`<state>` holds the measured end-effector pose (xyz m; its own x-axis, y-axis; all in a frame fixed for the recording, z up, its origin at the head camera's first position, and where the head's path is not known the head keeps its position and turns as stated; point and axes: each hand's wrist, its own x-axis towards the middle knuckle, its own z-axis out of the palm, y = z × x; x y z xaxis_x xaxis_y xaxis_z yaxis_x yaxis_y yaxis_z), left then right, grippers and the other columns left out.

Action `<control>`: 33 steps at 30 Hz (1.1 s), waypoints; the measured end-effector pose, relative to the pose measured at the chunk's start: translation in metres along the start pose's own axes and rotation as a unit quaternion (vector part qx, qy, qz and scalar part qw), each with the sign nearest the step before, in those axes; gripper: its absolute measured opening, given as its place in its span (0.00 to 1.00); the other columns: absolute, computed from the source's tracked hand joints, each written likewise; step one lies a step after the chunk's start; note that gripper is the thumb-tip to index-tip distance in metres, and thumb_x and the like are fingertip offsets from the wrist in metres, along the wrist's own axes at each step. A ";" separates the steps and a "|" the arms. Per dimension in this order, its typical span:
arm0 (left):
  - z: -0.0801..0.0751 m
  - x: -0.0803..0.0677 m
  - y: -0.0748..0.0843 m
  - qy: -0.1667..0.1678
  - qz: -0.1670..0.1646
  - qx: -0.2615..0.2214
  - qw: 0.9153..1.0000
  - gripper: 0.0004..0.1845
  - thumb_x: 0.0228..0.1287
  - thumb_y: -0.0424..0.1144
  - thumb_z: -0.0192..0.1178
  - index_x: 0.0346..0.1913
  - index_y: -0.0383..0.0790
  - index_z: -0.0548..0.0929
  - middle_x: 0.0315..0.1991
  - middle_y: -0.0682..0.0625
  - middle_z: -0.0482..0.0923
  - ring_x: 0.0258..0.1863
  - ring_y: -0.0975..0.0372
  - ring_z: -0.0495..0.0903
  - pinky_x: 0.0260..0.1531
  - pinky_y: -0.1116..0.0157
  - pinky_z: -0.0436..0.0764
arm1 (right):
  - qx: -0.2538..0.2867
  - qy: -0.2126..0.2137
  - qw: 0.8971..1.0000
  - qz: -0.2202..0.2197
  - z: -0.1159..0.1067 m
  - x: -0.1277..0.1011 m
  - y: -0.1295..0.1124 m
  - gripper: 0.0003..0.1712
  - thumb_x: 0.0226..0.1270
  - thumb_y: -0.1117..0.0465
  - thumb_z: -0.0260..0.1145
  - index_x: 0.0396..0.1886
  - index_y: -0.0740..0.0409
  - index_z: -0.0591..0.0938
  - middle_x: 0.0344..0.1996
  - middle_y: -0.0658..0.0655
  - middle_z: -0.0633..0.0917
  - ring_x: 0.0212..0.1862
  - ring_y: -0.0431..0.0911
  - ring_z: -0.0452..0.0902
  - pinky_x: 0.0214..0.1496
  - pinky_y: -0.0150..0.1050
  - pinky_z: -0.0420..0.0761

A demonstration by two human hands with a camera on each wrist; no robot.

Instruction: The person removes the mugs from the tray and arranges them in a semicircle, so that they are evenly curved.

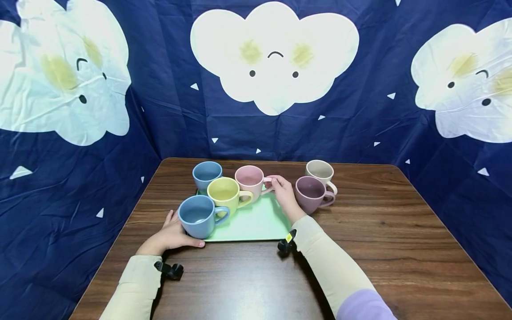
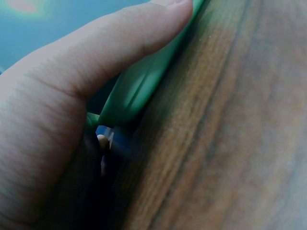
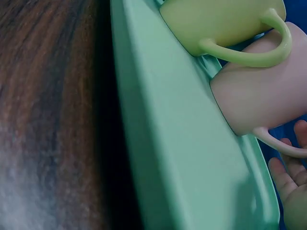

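Note:
My right hand [image 1: 285,195] pinches the handle of a pink mug [image 1: 249,183] at the back of a light green tray [image 1: 260,224]. In the right wrist view, fingers [image 3: 283,179] are at that handle. My left hand [image 1: 173,233] rests at the tray's front left corner, its straight thumb along the front rim; some of its other fingers are hidden. Close beside this hand stands a blue mug [image 1: 197,217], its handle pointing right. A yellow mug [image 1: 222,195] stands between the blue and pink mugs. Behind it, at the back left, is another blue mug [image 1: 207,174].
Right of the tray, a mauve mug [image 1: 310,194] stands on the wooden table [image 1: 400,231], just in front of an off-white mug [image 1: 320,170]. Dark blue cloth [image 1: 172,111] with cloud figures hangs behind the table and along both sides.

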<state>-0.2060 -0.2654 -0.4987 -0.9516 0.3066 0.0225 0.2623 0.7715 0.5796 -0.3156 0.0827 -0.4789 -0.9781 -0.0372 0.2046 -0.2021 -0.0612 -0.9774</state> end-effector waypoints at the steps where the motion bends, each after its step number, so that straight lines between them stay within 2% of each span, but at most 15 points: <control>1: 0.000 0.000 0.000 0.000 0.000 0.000 1.000 0.67 0.35 0.60 0.81 0.75 0.27 0.59 0.73 0.28 0.60 0.75 0.34 0.43 0.69 0.32 0.32 | 0.004 -0.001 1.000 0.000 0.000 0.000 0.000 0.17 0.82 0.67 0.49 0.52 0.79 0.78 0.43 0.78 0.82 0.47 0.73 0.80 0.59 0.58 0.79; 7: 0.000 0.001 0.000 0.000 -0.001 0.002 1.000 0.67 0.35 0.60 0.81 0.75 0.27 0.59 0.73 0.28 0.60 0.75 0.34 0.43 0.69 0.32 0.32 | 0.004 -0.001 1.000 0.010 -0.003 -0.005 0.002 0.15 0.81 0.67 0.50 0.50 0.78 0.77 0.42 0.76 0.83 0.47 0.71 0.82 0.58 0.61 0.79; 13: 0.000 0.001 -0.001 0.001 0.000 0.003 1.000 0.67 0.35 0.60 0.81 0.75 0.28 0.59 0.74 0.28 0.60 0.75 0.34 0.42 0.69 0.32 0.33 | -0.010 -0.005 1.000 0.028 -0.006 -0.009 0.004 0.15 0.81 0.65 0.53 0.48 0.76 0.79 0.43 0.73 0.85 0.45 0.61 0.85 0.59 0.61 0.78; 19: 0.000 0.001 -0.002 0.001 0.002 0.002 1.000 0.67 0.35 0.60 0.81 0.75 0.28 0.59 0.73 0.28 0.60 0.75 0.33 0.42 0.69 0.31 0.33 | -0.025 -0.005 0.999 0.039 -0.007 -0.013 0.004 0.15 0.80 0.65 0.56 0.48 0.75 0.80 0.41 0.68 0.86 0.46 0.56 0.85 0.58 0.57 0.81; 23: 0.000 0.001 -0.001 0.002 0.003 0.002 1.000 0.67 0.35 0.60 0.81 0.75 0.28 0.60 0.73 0.28 0.60 0.75 0.33 0.43 0.69 0.31 0.33 | -0.035 -0.004 0.998 0.045 -0.008 -0.015 0.002 0.12 0.78 0.65 0.57 0.44 0.72 0.81 0.39 0.64 0.87 0.45 0.51 0.85 0.56 0.53 0.82; 28: 0.001 0.001 -0.001 0.002 0.002 0.002 1.000 0.67 0.35 0.60 0.81 0.75 0.27 0.60 0.73 0.28 0.61 0.75 0.33 0.43 0.69 0.31 0.33 | -0.063 -0.008 0.996 0.061 -0.009 -0.017 -0.001 0.10 0.77 0.63 0.60 0.39 0.66 0.82 0.37 0.56 0.88 0.42 0.42 0.81 0.47 0.42 0.80; 33: 0.001 0.001 -0.002 0.003 0.004 0.001 1.000 0.66 0.35 0.60 0.82 0.75 0.27 0.60 0.73 0.28 0.62 0.75 0.34 0.43 0.69 0.31 0.32 | -0.064 -0.034 0.995 0.072 -0.011 -0.019 -0.004 0.11 0.77 0.63 0.60 0.41 0.68 0.83 0.36 0.54 0.88 0.39 0.43 0.78 0.39 0.36 0.76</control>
<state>-0.2075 -0.2659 -0.5011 -0.9504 0.3095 0.0314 0.2699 0.7702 0.5779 -0.2962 0.0948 -0.4791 -0.9926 -0.1045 0.0612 -0.0694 0.0770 -0.9946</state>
